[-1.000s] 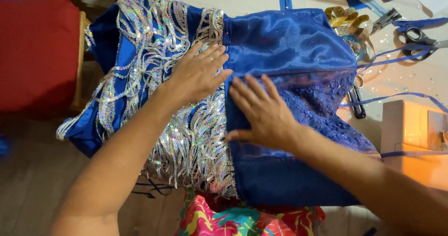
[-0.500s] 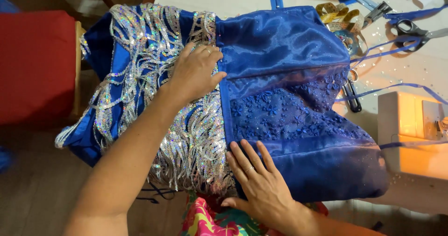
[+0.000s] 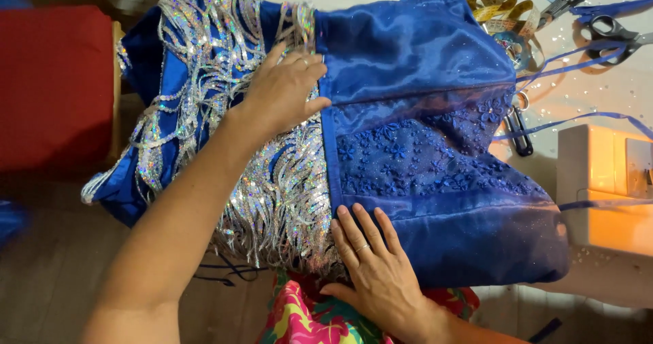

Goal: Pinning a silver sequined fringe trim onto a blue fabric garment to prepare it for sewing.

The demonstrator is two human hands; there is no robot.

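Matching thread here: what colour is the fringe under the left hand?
Silver, iridescent sequin fringe over blue fabric, under the left hand; head view.

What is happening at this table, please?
A person presses both hands flat on a blue dress spread over the table. The left hand lies on the silver sequin part, the right hand at the near edge by the seam. Scissors and a measuring tape lie beyond.
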